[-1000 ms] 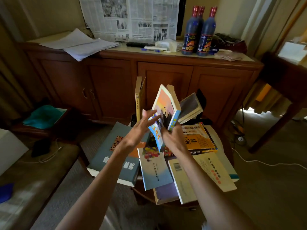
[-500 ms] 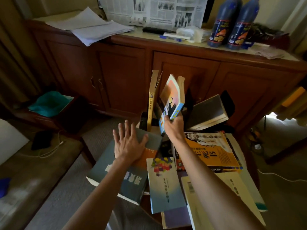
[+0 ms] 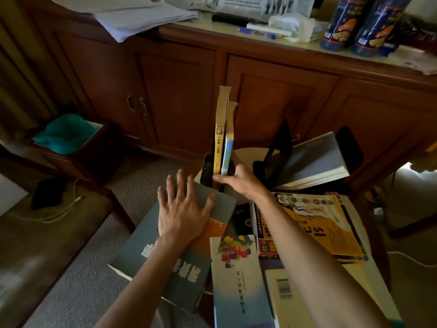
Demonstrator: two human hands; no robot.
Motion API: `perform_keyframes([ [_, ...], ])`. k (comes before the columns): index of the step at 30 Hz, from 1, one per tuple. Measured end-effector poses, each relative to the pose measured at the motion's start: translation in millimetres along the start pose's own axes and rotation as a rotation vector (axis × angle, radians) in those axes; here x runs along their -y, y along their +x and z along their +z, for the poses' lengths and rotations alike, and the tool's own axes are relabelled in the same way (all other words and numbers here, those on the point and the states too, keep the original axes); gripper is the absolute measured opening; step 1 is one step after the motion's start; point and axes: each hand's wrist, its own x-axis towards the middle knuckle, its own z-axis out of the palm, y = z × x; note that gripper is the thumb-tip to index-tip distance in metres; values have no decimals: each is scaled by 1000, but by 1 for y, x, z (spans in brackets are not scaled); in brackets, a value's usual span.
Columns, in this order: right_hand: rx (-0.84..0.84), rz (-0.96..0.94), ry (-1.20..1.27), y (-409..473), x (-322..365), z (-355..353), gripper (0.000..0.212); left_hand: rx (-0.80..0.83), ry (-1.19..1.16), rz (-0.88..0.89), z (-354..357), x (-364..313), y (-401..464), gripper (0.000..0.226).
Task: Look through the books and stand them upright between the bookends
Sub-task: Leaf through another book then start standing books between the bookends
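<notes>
Two thin books stand upright at the far side of the small table: a yellow-spined book (image 3: 218,147) and a blue-spined book (image 3: 227,151) pressed against its right side. A black bookend (image 3: 207,172) stands just left of them. My right hand (image 3: 236,179) grips the bottom of the blue-spined book, thumb reaching across to the yellow one. My left hand (image 3: 183,208) rests flat with spread fingers on a large grey book (image 3: 151,254) lying flat. A second black bookend (image 3: 280,150) props a leaning grey book (image 3: 314,162) on the right.
Flat on the table lie an orange book (image 3: 328,228), a blue-grey book with coloured blocks (image 3: 236,280) and a pale book with a barcode (image 3: 290,301). A wooden cabinet (image 3: 179,95) stands behind, with papers and dark bottles (image 3: 364,22) on top. Left is a bench (image 3: 35,245).
My right hand carried the blue-spined book away from me and stood it upright beside the yellow one. My left hand let go of it and came down flat on the grey book.
</notes>
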Motion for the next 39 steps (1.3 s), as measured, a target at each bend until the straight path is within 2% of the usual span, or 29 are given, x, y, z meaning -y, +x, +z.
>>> perform_keyframes([
  [4, -5, -38, -92, 12, 1, -1, 96, -4, 8, 5, -1, 0, -1, 86],
  [8, -30, -57, -128, 14, -5, 2, 95, 4, 3, 5, -1, 0, -1, 86],
  [14, -77, -64, -133, 11, -5, 5, 96, 21, 9, -5, -1, 0, -1, 87],
  [23, -104, -42, -101, -6, 10, -5, 108, 27, -21, -7, -7, -1, -7, 87],
  [32, -137, -35, -139, -30, 21, -16, 100, 28, -41, -7, -8, 0, -7, 86],
  [39, -128, 0, -21, -70, 16, -32, 97, -4, -76, 55, -8, 4, -5, 84],
])
